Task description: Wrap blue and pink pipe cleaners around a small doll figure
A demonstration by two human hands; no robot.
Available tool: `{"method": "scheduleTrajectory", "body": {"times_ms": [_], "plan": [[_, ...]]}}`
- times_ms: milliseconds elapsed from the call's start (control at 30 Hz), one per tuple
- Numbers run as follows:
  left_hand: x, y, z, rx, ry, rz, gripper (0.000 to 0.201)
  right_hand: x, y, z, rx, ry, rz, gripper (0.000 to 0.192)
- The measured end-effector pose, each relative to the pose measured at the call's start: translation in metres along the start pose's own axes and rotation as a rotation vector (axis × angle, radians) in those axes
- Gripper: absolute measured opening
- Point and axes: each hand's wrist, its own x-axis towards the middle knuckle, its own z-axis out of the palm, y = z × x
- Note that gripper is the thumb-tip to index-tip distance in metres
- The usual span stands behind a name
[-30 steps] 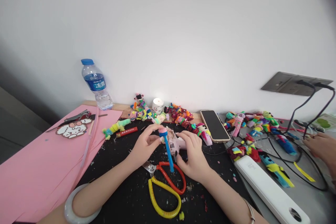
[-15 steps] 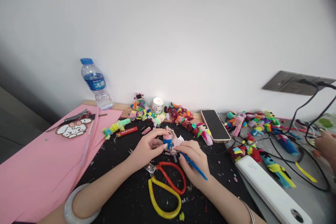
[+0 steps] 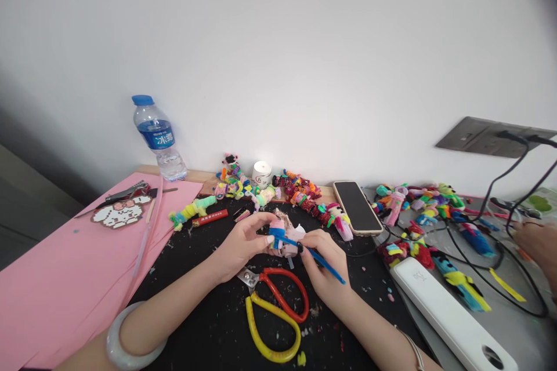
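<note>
Between thumb and fingers, my left hand [image 3: 246,244] pinches a small pink fuzzy doll piece [image 3: 277,226] with blue wrapped around its lower part. A blue pipe cleaner [image 3: 324,265] runs from that piece into my right hand [image 3: 326,261], which is closed on it; its free end sticks out below the fingers. Behind both hands lies a crumpled pale pink bundle [image 3: 292,248], partly hidden. Scissors [image 3: 285,304] with one red and one yellow handle lie just below the hands, their blades partly covered by my left hand.
Pipe-cleaner figures [image 3: 304,194] line the back, beside a white candle-like cup [image 3: 261,174] and a phone [image 3: 357,207]. Left are pink sheets [image 3: 65,278] and a bottle [image 3: 159,139]. A white power bank [image 3: 452,316], cables and another person's hand [image 3: 537,246] are at right.
The blue pipe cleaner, tight to the piece before, now stretches across between my hands. My left fingers have shifted their hold. The other person's hand has moved slightly left.
</note>
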Motion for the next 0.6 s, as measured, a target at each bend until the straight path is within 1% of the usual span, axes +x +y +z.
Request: {"method": "scheduleTrajectory", "body": {"times_ms": [267, 600], "plan": [[-0.0018, -0.0011, -0.0037, -0.110, -0.092, -0.055, 0.029, 0.0008, 0.0011, 0.0018, -0.047, -0.048, -0.023, 0.011], [-0.0032, 0.0010, -0.0002, -0.184, -0.142, -0.143, 0.031, -0.0008, 0.0038, 0.0052, -0.084, -0.097, -0.044, 0.010]]}}
